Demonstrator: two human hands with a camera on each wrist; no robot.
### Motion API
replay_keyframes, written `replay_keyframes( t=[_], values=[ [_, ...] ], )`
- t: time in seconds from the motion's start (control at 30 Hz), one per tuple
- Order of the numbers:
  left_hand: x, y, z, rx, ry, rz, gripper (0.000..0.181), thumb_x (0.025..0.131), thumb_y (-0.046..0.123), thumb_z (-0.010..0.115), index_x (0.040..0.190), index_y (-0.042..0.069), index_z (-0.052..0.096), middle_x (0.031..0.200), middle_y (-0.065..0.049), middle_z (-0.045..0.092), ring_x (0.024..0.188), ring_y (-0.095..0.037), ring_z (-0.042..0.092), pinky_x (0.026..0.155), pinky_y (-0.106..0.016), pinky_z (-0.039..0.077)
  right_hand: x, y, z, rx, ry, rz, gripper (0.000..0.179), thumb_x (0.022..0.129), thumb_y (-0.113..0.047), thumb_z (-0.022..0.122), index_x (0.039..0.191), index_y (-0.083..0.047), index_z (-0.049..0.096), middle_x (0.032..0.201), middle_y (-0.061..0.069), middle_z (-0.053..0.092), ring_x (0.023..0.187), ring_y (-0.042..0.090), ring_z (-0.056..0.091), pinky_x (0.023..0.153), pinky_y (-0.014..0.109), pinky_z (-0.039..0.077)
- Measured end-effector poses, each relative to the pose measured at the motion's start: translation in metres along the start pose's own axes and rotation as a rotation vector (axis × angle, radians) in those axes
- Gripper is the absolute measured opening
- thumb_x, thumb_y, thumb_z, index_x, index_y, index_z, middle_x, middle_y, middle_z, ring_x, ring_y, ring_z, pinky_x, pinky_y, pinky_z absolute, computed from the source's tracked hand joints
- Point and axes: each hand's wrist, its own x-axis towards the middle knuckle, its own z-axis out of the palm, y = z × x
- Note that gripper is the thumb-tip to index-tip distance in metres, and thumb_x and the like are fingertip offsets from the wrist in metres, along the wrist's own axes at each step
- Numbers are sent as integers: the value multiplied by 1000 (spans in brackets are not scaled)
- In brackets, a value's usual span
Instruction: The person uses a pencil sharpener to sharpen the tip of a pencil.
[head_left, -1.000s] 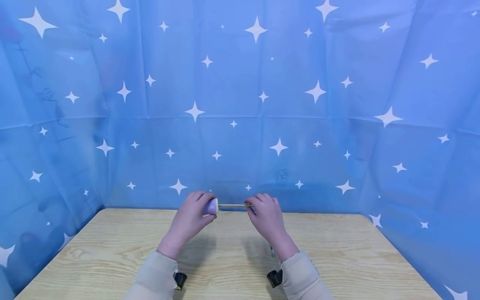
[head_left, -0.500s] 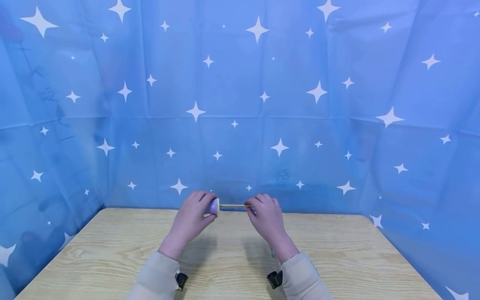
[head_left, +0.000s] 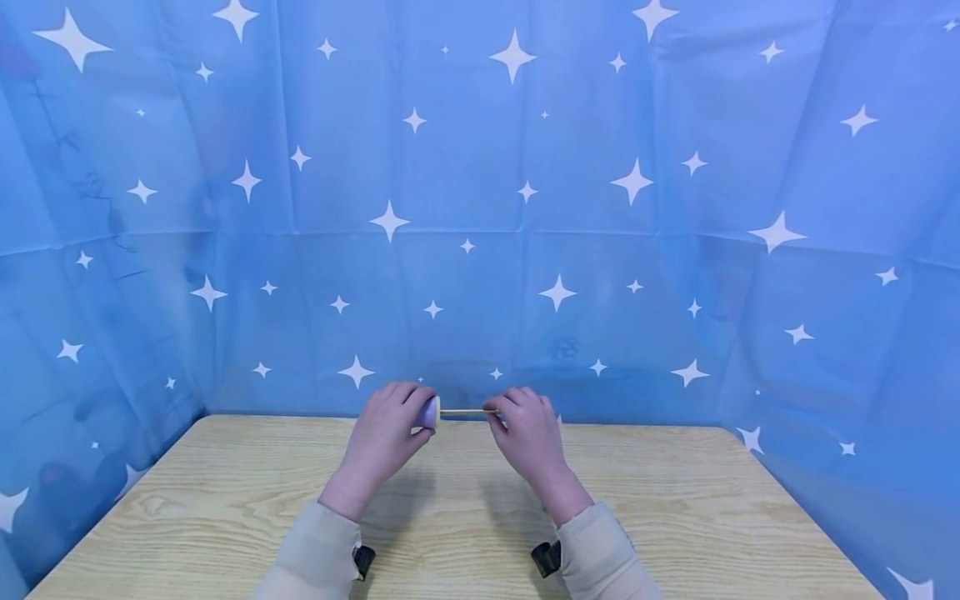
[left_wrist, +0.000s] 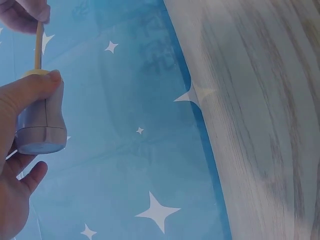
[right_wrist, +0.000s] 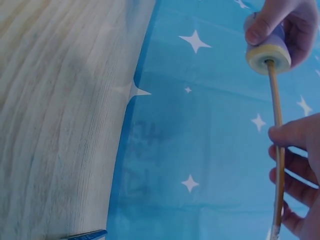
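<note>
My left hand [head_left: 381,437] grips a small lavender pencil sharpener [left_wrist: 42,117] with a waisted body and a pale yellow end. Into the hole of that end runs a thin yellow pencil [right_wrist: 276,97]. My right hand [head_left: 531,437] pinches the pencil between thumb and fingers, a short way from the sharpener. Both are held up near the table's far edge, with the pencil lying roughly level between the hands. The tip inside the sharpener is hidden. Near the bottom of the right wrist view, the pencil's other end looks whitish.
Under the hands is a light wood-grain table [head_left: 465,517]. A blue curtain [head_left: 465,167] with white stars hangs behind it and at both sides. A blue-edged object [right_wrist: 89,235] lies on the table, mostly cut off in the right wrist view.
My right hand has shifted slightly left, toward the sharpener, and the pencil length showing between the hands is a little shorter. My left hand has hardly moved.
</note>
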Motion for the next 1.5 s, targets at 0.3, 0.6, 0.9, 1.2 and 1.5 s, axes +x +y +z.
replay_keyframes(
  t=[0.3, 0.6, 0.9, 1.2, 1.5],
  values=[
    [0, 1, 2, 25, -2, 2, 49, 69, 18, 88, 113, 13, 66, 108, -6, 64, 101, -26, 60, 86, -45, 47, 0, 0, 0, 18, 17, -16, 15, 80, -3, 76, 89, -15, 76, 84, -3, 66, 78, 18, 58, 67, 39, 46],
    [4, 1, 1, 39, 8, 29, 49, 69, 18, 89, 112, 13, 68, 108, -5, 65, 102, -26, 60, 90, -44, 46, 3, 1, -2, 15, 37, -28, 16, 79, 0, 76, 88, -14, 76, 83, -2, 66, 77, 19, 57, 64, 36, 44],
    [0, 5, 0, 89, 37, 69, 47, 67, 20, 89, 109, 13, 69, 104, -3, 67, 99, -24, 62, 86, -42, 46, -2, -6, 4, -11, 51, -63, 15, 79, -1, 76, 86, -14, 76, 83, -3, 67, 77, 19, 58, 64, 36, 46],
    [0, 3, 5, 95, 15, 31, 49, 67, 23, 90, 110, 15, 69, 104, -2, 68, 99, -23, 62, 86, -42, 46, -1, -2, 5, -6, 16, -35, 15, 80, -5, 77, 89, -16, 76, 85, -4, 69, 77, 18, 59, 65, 36, 46],
    [0, -3, -2, 86, 8, 3, 54, 67, 23, 89, 116, 15, 67, 110, -3, 66, 105, -23, 60, 88, -44, 44, 1, 13, -4, 27, -64, 51, 18, 80, -13, 80, 97, -19, 75, 91, -5, 70, 83, 17, 60, 72, 41, 47]
  ],
)
